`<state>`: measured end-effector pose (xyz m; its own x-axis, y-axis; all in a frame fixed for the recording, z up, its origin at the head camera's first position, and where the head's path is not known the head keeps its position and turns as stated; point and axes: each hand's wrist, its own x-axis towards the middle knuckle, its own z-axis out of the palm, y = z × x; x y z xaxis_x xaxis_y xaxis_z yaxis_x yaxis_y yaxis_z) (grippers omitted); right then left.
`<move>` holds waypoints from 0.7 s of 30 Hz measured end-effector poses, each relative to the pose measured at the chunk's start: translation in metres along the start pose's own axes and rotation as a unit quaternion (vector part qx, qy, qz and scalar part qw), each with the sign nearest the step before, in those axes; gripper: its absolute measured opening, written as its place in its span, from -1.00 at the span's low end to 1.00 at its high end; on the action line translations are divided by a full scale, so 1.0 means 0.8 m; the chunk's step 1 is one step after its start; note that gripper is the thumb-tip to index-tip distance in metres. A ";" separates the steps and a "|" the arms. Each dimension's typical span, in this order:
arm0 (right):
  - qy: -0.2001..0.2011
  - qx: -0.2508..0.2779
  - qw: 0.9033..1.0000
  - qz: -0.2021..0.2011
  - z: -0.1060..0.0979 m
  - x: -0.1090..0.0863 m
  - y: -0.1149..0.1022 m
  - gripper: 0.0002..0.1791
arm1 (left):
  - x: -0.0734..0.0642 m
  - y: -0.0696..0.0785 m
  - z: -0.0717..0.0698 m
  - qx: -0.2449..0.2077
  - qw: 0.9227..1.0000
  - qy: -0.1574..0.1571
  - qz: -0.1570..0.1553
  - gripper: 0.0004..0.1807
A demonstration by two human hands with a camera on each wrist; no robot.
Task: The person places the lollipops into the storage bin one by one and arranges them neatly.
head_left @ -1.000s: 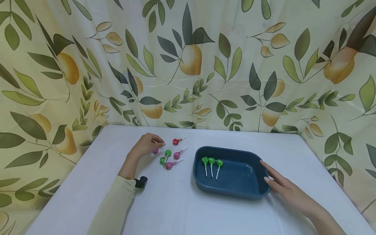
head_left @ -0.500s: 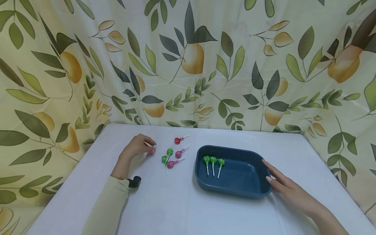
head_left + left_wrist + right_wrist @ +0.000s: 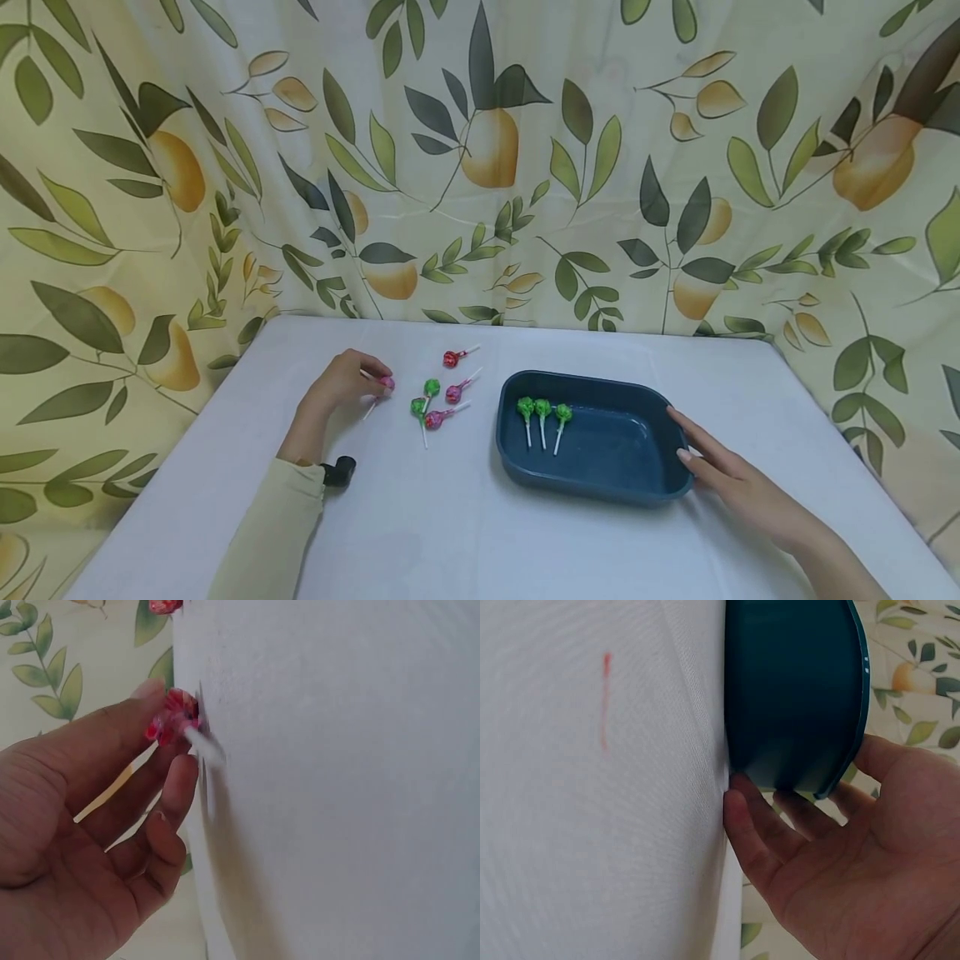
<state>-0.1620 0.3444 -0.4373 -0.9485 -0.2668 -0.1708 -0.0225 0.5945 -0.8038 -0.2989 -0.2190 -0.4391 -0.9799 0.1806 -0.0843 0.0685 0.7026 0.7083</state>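
Observation:
In the head view my left hand (image 3: 347, 383) pinches a pink lollipop (image 3: 387, 383) at its candy head, low over the left of the table. Its white stick points down toward me; the left wrist view shows the candy head (image 3: 178, 712) between thumb and fingertips. To its right lie two green lollipops (image 3: 431, 387), two pink ones (image 3: 454, 393) and a red one (image 3: 451, 359). My right hand (image 3: 738, 483) holds the right end of a dark blue tray (image 3: 600, 492), thumb at the rim, fingers against the outer wall. Three green lollipops (image 3: 542, 410) lie side by side inside, sticks toward me.
A white cloth (image 3: 465, 533) covers the table. Behind and at both sides hangs a curtain (image 3: 570, 250) with a fruit and leaf print. A thin red mark (image 3: 606, 697) shows on the white cloth in the right wrist view.
My left hand has taken hold of the pink lollipop and moved slightly left and nearer, turning its stick toward me. The right hand and tray have stayed in place.

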 end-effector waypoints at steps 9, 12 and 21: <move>-0.001 -0.005 1.000 0.000 -0.001 0.001 0.000 -0.27 | -0.002 -0.002 0.000 0.009 1.000 0.001 0.003 -0.75; -0.002 0.002 1.000 -0.001 0.000 0.000 -0.001 -0.27 | -0.001 -0.002 0.001 0.003 1.000 0.001 -0.001 -0.74; 0.001 0.013 1.000 -0.012 0.000 -0.003 -0.004 -0.28 | -0.005 0.005 0.004 0.010 1.000 0.014 -0.005 -0.74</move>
<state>-0.1595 0.3433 -0.4341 -0.9486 -0.2788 -0.1495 -0.0372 0.5675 -0.8225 -0.2939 -0.2143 -0.4380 -0.9855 0.1544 -0.0707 0.0626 0.7174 0.6939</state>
